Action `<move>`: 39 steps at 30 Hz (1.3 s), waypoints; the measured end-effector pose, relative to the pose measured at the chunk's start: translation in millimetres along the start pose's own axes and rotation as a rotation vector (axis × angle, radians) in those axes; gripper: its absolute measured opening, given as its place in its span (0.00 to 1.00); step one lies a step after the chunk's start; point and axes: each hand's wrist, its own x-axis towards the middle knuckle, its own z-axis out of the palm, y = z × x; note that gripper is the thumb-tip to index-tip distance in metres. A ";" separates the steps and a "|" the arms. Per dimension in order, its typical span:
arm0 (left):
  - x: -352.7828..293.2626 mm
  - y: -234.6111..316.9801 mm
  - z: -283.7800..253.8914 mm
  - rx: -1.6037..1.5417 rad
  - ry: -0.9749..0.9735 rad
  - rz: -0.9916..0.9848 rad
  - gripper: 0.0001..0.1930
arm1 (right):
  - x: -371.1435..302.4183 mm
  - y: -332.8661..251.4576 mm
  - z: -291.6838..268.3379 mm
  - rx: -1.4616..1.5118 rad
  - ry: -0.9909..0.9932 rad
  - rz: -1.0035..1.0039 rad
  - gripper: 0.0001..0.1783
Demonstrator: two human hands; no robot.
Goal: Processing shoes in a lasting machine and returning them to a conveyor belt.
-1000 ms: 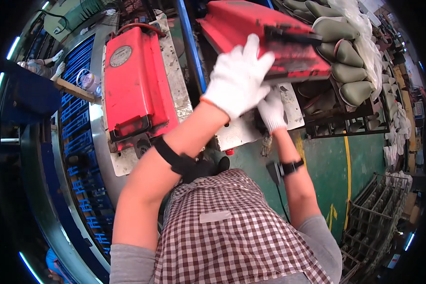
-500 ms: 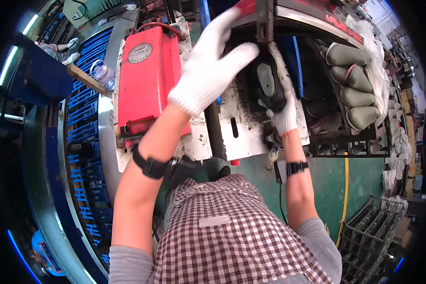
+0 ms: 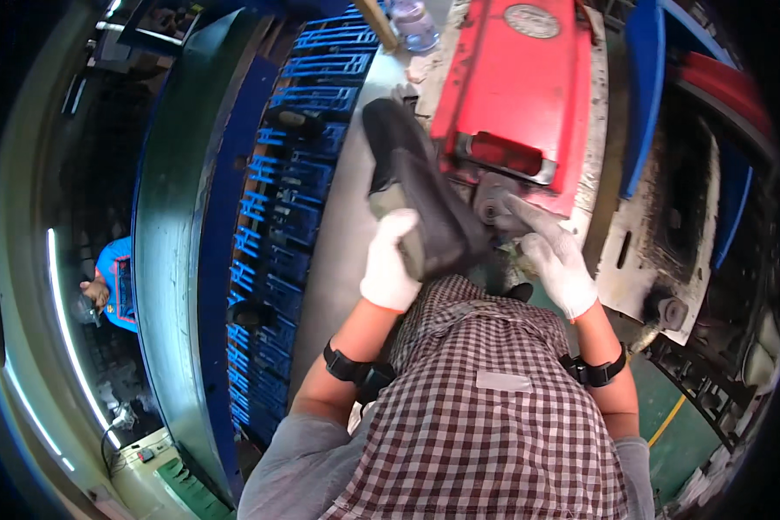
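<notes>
A black boot upper is tilted in front of me, with a greenish-grey last showing along its left side. My left hand, in a white knit glove, is closed around that greenish side near the lower end. My right hand, also gloved, is just right of the boot. Its fingers are apart and partly stretched toward a dark round fitting at the front of the red machine. Greyish, smeared fingertips lie close to that fitting; blur hides whether they touch it.
Left of the boot runs a metal ledge beside a rack of blue bars. A stained white plate and blue panels stand on the right. A person in blue is beyond the conveyor. A clear bottle stands at the back.
My view has turned left. The left hand has come down from its raised, open pose and now grips the boot. My right hand has left the dark shoe at the right-hand station and moved to the red machine.
</notes>
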 end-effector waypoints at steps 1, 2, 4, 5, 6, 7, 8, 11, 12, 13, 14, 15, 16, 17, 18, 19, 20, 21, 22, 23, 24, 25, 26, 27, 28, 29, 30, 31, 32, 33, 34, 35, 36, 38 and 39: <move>1.6 29.8 -41.8 0.034 0.064 0.060 0.25 | 9.3 -1.7 22.3 -0.205 0.033 -0.078 0.29; 1.7 45.0 -79.3 0.047 0.128 0.120 0.23 | 12.3 0.1 34.0 -0.426 0.053 -0.156 0.28; 14.8 57.6 -112.6 -0.014 0.354 0.199 0.23 | 7.3 16.3 37.2 -0.700 0.115 -0.311 0.26; 30.4 73.2 -125.2 0.054 0.411 0.205 0.25 | 8.4 22.8 42.3 -0.789 0.152 -0.362 0.25; 51.7 87.4 -156.7 0.073 0.431 0.197 0.26 | 9.4 27.3 46.5 -0.816 0.182 -0.370 0.24; 75.2 99.9 -177.2 0.104 0.569 0.188 0.27 | 10.0 34.5 49.6 -0.830 0.226 -0.364 0.24; 100.5 114.4 -188.9 0.140 0.651 0.168 0.25 | 13.2 43.5 51.5 -0.849 0.279 -0.357 0.24; 176.0 140.8 -262.0 0.067 0.582 0.097 0.18 | 11.5 51.4 41.1 -0.826 0.309 -0.287 0.25; 196.6 152.6 -267.1 0.085 0.595 0.068 0.16 | 10.5 57.7 39.5 -0.819 0.318 -0.274 0.26; 213.0 176.0 -315.4 0.094 0.651 0.080 0.14 | 13.1 56.5 39.4 -0.824 0.312 -0.302 0.26; 230.8 183.6 -331.2 0.091 0.564 0.170 0.14 | 12.6 59.6 38.3 -0.819 0.306 -0.283 0.26; 245.5 201.3 -347.3 0.188 0.613 0.287 0.15 | 12.5 65.4 35.4 -0.816 0.303 -0.280 0.26; 256.0 211.5 -360.1 0.287 0.661 0.400 0.17 | 11.3 70.8 33.0 -0.814 0.297 -0.273 0.26; 279.8 202.6 -337.5 0.366 0.711 0.429 0.19 | 7.7 77.5 31.5 -0.843 0.312 -0.235 0.26; 290.6 190.7 -309.3 0.436 0.771 0.461 0.22 | 1.5 80.0 24.4 -0.874 0.305 -0.203 0.26; 297.0 198.5 -306.2 0.458 0.763 0.428 0.37 | 1.5 80.6 22.8 -0.869 0.294 -0.198 0.26; 302.1 203.7 -310.6 0.462 0.775 0.428 0.37 | 2.0 82.0 21.6 -0.860 0.286 -0.197 0.26; 307.8 206.1 -315.9 0.833 0.830 0.466 0.42 | 1.2 83.5 19.9 -0.850 0.280 -0.208 0.26; 307.3 208.4 -323.4 1.209 0.870 0.494 0.47 | 0.3 85.7 19.2 -0.839 0.273 -0.222 0.26; 309.0 203.6 -316.5 1.336 0.824 0.339 0.49 | -1.5 88.7 19.1 -0.857 0.279 -0.203 0.26; 306.9 194.6 -313.1 1.332 0.890 0.287 0.48 | -2.6 90.3 15.9 -0.855 0.268 -0.200 0.26; 299.7 184.6 -311.5 1.302 0.907 0.305 0.47 | -3.0 91.3 12.9 -0.866 0.271 -0.204 0.26; 290.5 178.6 -310.6 1.278 0.925 0.330 0.47 | -2.2 92.2 12.5 -0.870 0.280 -0.209 0.25; 273.5 166.3 -308.0 1.274 0.874 0.421 0.46 | -2.5 92.7 12.8 -0.853 0.288 -0.201 0.25; 261.8 153.7 -319.9 1.280 0.891 0.540 0.45 | -4.0 95.7 11.4 -0.854 0.291 -0.198 0.25; 239.7 137.9 -324.8 1.382 0.978 0.586 0.45 | -5.0 97.1 10.9 -0.850 0.292 -0.201 0.25; 216.0 126.2 -329.9 1.486 1.053 0.631 0.46 | -7.3 97.0 10.5 -0.851 0.300 -0.198 0.24; 181.7 120.0 -352.9 1.587 1.232 0.609 0.47 | -11.3 100.9 8.3 -0.839 0.281 -0.200 0.25; 154.6 107.4 -372.2 1.676 1.403 0.579 0.48 | -15.5 105.8 3.7 -0.833 0.277 -0.195 0.24; 126.3 104.4 -379.2 1.657 1.595 0.371 0.50 | -20.2 109.1 2.6 -0.837 0.275 -0.181 0.24; 103.3 103.9 -383.9 1.615 1.761 0.162 0.51 | -26.5 106.9 2.9 -0.854 0.284 -0.167 0.24; 75.7 101.6 -412.1 1.521 1.930 0.101 0.53 | -28.2 105.3 4.0 -0.845 0.284 -0.168 0.23; 52.8 100.6 -443.0 1.417 2.087 0.033 0.55 | -28.9 104.1 3.4 -0.843 0.265 -0.172 0.23; 38.3 102.9 -469.1 0.751 1.876 -0.003 0.59 | -34.2 100.1 5.4 -0.913 0.266 -0.167 0.23; -0.2 117.7 -533.0 0.881 1.916 0.031 0.62 | -29.8 98.3 2.0 -0.885 0.249 -0.194 0.24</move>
